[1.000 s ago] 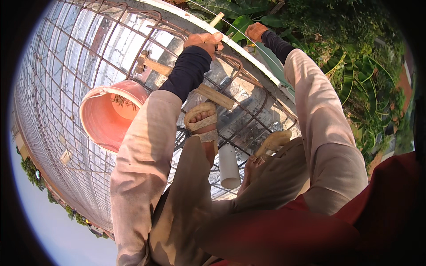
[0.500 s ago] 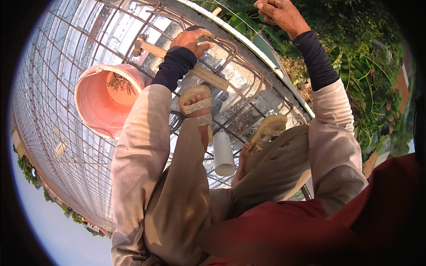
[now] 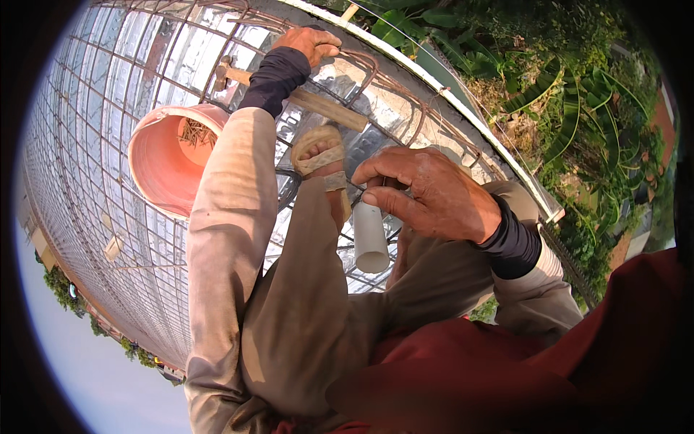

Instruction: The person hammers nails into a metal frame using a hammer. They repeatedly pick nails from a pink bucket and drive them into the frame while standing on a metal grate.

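one pink bucket (image 3: 163, 170), one wooden-handled hammer (image 3: 329, 108), one white pipe (image 3: 370, 242), two dark cuffs (image 3: 275, 81) (image 3: 517, 242), metal bars (image 3: 137, 264) beyond counting.

Pinkish-orange bucket (image 3: 160, 172), broad-leaved green plants (image 3: 567, 119), pale blue sky (image 3: 94, 362), distant trees (image 3: 56, 282)

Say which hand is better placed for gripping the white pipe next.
Right hand, I'd judge: it appears over the upper end of the white pipe, while the left hand is farther away, by the rebar.
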`<action>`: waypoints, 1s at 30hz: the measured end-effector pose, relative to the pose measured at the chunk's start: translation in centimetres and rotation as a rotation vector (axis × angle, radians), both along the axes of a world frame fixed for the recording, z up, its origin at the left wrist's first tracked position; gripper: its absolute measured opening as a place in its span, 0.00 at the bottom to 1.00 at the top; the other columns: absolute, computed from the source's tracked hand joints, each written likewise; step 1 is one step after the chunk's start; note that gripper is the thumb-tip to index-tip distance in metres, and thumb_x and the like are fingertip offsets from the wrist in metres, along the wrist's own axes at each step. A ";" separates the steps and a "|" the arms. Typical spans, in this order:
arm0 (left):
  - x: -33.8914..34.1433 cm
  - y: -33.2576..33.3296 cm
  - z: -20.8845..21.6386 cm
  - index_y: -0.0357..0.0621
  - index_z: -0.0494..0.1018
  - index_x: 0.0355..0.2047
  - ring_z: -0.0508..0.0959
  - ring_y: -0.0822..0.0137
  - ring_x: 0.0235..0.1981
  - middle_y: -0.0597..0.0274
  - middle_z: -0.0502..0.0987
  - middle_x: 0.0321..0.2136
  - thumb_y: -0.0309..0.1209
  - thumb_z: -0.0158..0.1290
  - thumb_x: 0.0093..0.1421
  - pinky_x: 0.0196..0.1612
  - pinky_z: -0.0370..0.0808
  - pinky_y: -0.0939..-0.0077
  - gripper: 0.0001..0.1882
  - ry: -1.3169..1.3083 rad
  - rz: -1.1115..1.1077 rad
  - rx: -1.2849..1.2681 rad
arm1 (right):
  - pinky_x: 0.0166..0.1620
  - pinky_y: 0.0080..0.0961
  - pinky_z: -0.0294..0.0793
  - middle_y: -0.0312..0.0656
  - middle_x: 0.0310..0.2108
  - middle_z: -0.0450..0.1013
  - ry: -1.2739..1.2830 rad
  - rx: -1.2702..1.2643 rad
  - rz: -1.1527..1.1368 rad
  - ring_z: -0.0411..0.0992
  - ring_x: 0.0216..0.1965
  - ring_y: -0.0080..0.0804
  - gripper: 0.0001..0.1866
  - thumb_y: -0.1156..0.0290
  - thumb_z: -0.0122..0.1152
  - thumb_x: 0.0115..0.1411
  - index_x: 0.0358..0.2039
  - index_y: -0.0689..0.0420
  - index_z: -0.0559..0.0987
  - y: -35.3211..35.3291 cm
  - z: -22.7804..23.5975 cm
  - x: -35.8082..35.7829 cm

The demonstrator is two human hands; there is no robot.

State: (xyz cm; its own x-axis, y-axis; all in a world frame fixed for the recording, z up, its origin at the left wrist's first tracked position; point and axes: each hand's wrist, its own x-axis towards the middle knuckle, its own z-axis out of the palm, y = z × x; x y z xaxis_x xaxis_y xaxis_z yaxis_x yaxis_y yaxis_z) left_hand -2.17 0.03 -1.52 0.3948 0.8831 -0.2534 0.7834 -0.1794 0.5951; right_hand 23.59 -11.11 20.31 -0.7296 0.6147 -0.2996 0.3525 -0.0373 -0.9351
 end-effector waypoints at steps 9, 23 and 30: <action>1.6 0.0 2.5 0.58 0.84 0.42 0.81 0.48 0.37 0.53 0.83 0.34 0.49 0.61 0.58 0.44 0.77 0.57 0.16 0.201 0.018 0.014 | 0.42 0.43 0.75 0.47 0.37 0.76 -0.114 0.266 -0.083 0.75 0.39 0.52 0.12 0.68 0.62 0.61 0.44 0.58 0.77 -0.8 0.3 1.3; 1.0 -0.6 -0.2 0.39 0.84 0.34 0.70 0.78 0.20 0.66 0.83 0.24 0.41 0.62 0.61 0.26 0.70 0.76 0.15 -0.644 0.766 -0.192 | 0.42 0.42 0.73 0.47 0.35 0.75 -0.173 0.347 0.079 0.75 0.39 0.48 0.16 0.67 0.63 0.58 0.45 0.60 0.77 -2.5 2.1 2.3; 3.3 0.2 2.7 0.41 0.85 0.33 0.72 0.75 0.18 0.66 0.82 0.21 0.37 0.64 0.60 0.23 0.70 0.74 0.12 -0.421 0.798 -0.204 | 0.41 0.42 0.72 0.48 0.35 0.74 -0.152 0.347 0.140 0.75 0.36 0.49 0.18 0.70 0.66 0.54 0.46 0.61 0.77 -1.4 3.2 -0.2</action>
State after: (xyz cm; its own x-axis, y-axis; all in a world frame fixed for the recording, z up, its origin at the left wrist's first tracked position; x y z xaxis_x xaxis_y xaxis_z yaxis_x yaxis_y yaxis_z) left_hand 1.11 0.21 1.13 -0.2163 0.8870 -0.4080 0.3415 0.4602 0.8195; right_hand 23.37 -12.49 23.56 -0.7770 0.5959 -0.2031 0.4671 0.3294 -0.8206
